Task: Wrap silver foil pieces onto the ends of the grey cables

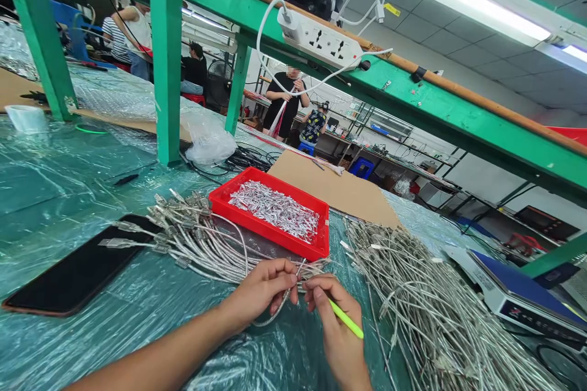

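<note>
Between the thumb and fingers of my left hand (270,287) a thin silvery cable (287,300) is pinched. My right hand (334,311) is closed round a slim tool with a neon yellow handle (346,319); its tip, close to the cable's end, is too small to make out. Just beyond both hands stands a red tray (270,231) holding many small shiny metal pieces (275,209). A bundle of cables with clear-sleeved plugs (197,244) lies on the left, partly behind my left hand. On the right spreads a large heap of similar cables (426,299).
A black phone (77,272) rests at the left and a blue-topped scale (523,293) at the right. Flat cardboard (337,186) lies behind the tray. A green frame (167,61) carrying a power strip (321,40) crosses above. Several people work in the background.
</note>
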{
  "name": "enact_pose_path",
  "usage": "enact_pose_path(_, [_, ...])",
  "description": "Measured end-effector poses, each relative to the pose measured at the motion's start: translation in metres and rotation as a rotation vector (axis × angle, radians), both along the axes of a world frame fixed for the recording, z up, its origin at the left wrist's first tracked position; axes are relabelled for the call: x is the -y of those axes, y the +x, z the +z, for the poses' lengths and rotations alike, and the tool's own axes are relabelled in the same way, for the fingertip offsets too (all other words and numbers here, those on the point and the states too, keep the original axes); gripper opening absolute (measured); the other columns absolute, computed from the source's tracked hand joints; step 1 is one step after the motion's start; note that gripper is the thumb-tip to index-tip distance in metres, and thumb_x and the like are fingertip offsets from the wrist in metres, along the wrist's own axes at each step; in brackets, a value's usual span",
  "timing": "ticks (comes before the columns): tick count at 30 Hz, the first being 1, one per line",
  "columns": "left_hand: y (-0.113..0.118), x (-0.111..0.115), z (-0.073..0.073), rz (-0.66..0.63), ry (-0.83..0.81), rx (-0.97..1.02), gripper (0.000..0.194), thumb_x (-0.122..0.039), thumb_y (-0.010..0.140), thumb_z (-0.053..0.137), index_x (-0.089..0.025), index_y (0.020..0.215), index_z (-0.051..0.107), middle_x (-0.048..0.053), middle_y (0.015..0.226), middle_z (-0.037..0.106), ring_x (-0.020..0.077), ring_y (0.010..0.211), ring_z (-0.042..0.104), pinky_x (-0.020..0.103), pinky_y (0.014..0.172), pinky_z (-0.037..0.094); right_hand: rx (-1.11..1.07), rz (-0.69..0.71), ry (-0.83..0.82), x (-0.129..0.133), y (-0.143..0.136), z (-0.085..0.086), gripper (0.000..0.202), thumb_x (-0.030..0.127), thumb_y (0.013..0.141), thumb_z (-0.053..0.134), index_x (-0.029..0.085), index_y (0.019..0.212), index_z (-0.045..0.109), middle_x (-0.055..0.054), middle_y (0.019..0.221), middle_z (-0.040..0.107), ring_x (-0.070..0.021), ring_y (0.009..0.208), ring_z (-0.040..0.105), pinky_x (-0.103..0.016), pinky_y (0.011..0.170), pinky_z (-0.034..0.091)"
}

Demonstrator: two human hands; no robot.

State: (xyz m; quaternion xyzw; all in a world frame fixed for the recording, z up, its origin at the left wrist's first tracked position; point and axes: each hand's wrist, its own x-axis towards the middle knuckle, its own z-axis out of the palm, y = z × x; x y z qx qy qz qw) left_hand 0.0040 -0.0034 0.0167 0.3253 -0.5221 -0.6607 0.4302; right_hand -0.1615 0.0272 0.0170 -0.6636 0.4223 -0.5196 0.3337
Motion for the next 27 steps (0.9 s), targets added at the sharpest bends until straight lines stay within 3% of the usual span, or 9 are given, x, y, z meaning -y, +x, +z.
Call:
enact_pose_path(5, [0.000,0.001,0.000,-0.020,-0.029,0.023,0.028,-0.043,0.080,0.061,-0.015,0.078,0.057,-0.001,0.061,0.063,0.0052,0.038,0.035,0.019,0.039,0.027,-0.010,-0.007,-0.027,-0.002,0.002,0.003,0.020,0.031,0.094,0.052,0.021,0.089,0.069,-0.002,0.077,0.063,-0.0154,0.068,0.057,-0.025,0.064,0.045])
enact_pose_path(11, [-0.001,0.001,-0.002,-0.043,-0.051,0.026,0.029,-0.043,0.080,0.060,-0.015,0.080,0.059,-0.001,0.064,0.062,0.0059,0.040,0.036,0.019,0.040,0.028,0.020,0.151,-0.001,-0.002,0.001,0.008,0.020,0.029,0.095,0.051,0.020,0.088,0.067,-0.002,0.078,0.064,-0.0156,0.071,0.058,-0.025,0.066,0.045])
enact_pose_path(24, [0.003,-0.001,0.005,-0.103,-0.027,0.050,0.031,-0.044,0.080,0.061,-0.014,0.081,0.061,0.000,0.068,0.063,0.0059,0.041,0.037,0.020,0.041,0.027,0.119,0.032,0.092,0.006,-0.007,-0.005,0.024,0.038,0.093,0.054,0.019,0.090,0.068,-0.003,0.072,0.063,-0.0158,0.064,0.056,-0.026,0.060,0.047])
enact_pose_path(27, [0.003,0.000,0.003,-0.092,-0.025,0.062,0.032,-0.046,0.078,0.062,-0.014,0.080,0.060,-0.001,0.066,0.062,0.0053,0.040,0.035,0.020,0.040,0.026,0.154,0.081,0.096,0.004,-0.005,-0.002,0.024,0.037,0.093,0.054,0.019,0.089,0.069,-0.003,0.071,0.063,-0.0161,0.063,0.056,-0.027,0.059,0.047])
